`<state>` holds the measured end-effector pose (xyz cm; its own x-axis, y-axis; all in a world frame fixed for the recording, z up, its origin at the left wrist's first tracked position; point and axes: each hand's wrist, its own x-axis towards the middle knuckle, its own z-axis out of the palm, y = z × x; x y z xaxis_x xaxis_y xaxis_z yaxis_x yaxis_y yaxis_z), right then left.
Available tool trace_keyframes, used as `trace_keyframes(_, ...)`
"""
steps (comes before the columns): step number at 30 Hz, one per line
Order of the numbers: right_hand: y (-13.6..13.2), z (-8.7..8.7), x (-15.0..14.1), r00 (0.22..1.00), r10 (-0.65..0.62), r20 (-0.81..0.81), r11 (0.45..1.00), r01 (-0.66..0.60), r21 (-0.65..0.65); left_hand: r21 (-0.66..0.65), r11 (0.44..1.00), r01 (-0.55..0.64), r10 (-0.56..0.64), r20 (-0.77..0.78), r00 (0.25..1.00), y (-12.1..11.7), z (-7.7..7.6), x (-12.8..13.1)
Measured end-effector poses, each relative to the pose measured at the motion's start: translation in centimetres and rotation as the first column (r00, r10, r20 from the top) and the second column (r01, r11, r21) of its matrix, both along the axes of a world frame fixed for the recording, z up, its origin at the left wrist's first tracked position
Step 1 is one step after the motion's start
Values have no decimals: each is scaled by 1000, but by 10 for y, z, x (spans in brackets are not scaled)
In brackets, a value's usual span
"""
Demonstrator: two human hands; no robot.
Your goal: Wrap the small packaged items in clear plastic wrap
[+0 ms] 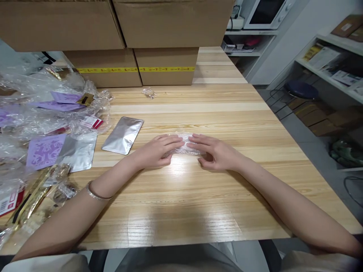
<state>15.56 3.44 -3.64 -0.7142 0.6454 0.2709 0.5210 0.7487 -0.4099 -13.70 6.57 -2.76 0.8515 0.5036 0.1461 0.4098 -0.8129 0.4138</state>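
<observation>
A small piece of crinkled clear plastic (185,145) lies flat on the wooden table between my hands. My left hand (163,149) rests on its left part, fingers stretched out and thumb apart. From the other side, my right hand (217,151) lays its extended fingers over the right part, with the thumb curved away below. Neither hand grips anything. The fingertips face each other across a narrow gap where the plastic shows; the rest of it is covered by the fingers. To the left of my left hand lies a silver foil pouch (123,135).
A pile of clear plastic wrappers (56,117) with purple cards covers the table's left side. Stacked cardboard boxes (167,60) stand at the back. A small crumpled clear wrapper (149,93) lies before them. Past the right table edge are a blue stool (301,90) and shelves.
</observation>
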Motion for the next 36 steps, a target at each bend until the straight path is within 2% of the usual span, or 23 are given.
trace_keyframes(2, 1, -1, -1, 1000, -19, -24, 998, 20, 51, -94, 994, -52, 61, 93, 994, 3, 1, 0)
trace_keyframes(5, 1, -1, -7, 991, -119, -64, 989, 123, 78, -292, 928, -233, 305, 234, 923, 1, 7, 5)
trace_keyframes(8, 8, 1, -8, 938, -294, -186, 955, 282, -88, -400, 845, -356, 487, 297, 822, -2, 16, 8)
trace_keyframes(10, 25, 2, -1, 833, -446, -327, 892, 383, -241, -384, 823, -419, 538, 293, 790, -1, 25, 6)
trace_keyframes(12, 55, 4, 13, 619, -632, -466, 775, 495, -393, -258, 810, -527, 584, 264, 768, 3, 32, -2)
trace_keyframes(13, 74, 4, 22, 467, -740, -483, 671, 546, -501, -144, 792, -593, 609, 232, 758, 5, 35, -8)
trace_keyframes(14, 94, 5, 30, 304, -839, -450, 539, 576, -615, -4, 760, -650, 640, 182, 747, 8, 37, -14)
trace_keyframes(16, 137, 5, 44, 193, -903, -384, 419, 591, -689, 280, 648, -708, 731, 34, 682, 11, 36, -28)
trace_keyframes(18, 179, 6, 48, 130, -939, -317, 333, 566, -754, 467, 512, -721, 844, -119, 522, 13, 30, -40)
trace_keyframes(20, 217, 7, 43, 108, -956, -273, 287, 526, -800, 539, 402, -740, 915, -214, 341, 13, 20, -47)
trace_keyframes(21, 234, 7, 38, 112, -958, -264, 284, 506, -815, 548, 368, -751, 929, -240, 280, 13, 16, -48)
trace_keyframes(23, 263, 10, 26, 152, -951, -270, 310, 460, -832, 543, 350, -763, 934, -268, 238, 14, 9, -48)
trace_keyframes(26, 291, 11, 13, 264, -913, -310, 395, 388, -833, 514, 400, -759, 914, -287, 287, 15, 7, -42)
trace_keyframes(28, 297, 8, 9, 329, -879, -344, 455, 365, -812, 475, 449, -757, 890, -310, 334, 14, 8, -38)
trace_keyframes(30, 291, 3, 10, 371, -850, -373, 506, 381, -774, 422, 505, -753, 860, -323, 395, 12, 11, -32)
trace_keyframes(33, 264, -7, 14, 435, -813, -387, 569, 452, -687, 339, 594, -730, 802, -326, 501, 10, 20, -25)
trace_keyframes(34, 250, -11, 16, 461, -800, -383, 588, 477, -653, 335, 600, -727, 798, -321, 511, 10, 25, -24)
trace_keyframes(35, 234, -14, 18, 493, -784, -377, 609, 496, -619, 352, 582, -733, 812, -303, 499, 12, 31, -26)
trace_keyframes(36, 216, -18, 20, 538, -762, -360, 635, 517, -574, 391, 534, -749, 845, -262, 466, 15, 37, -30)
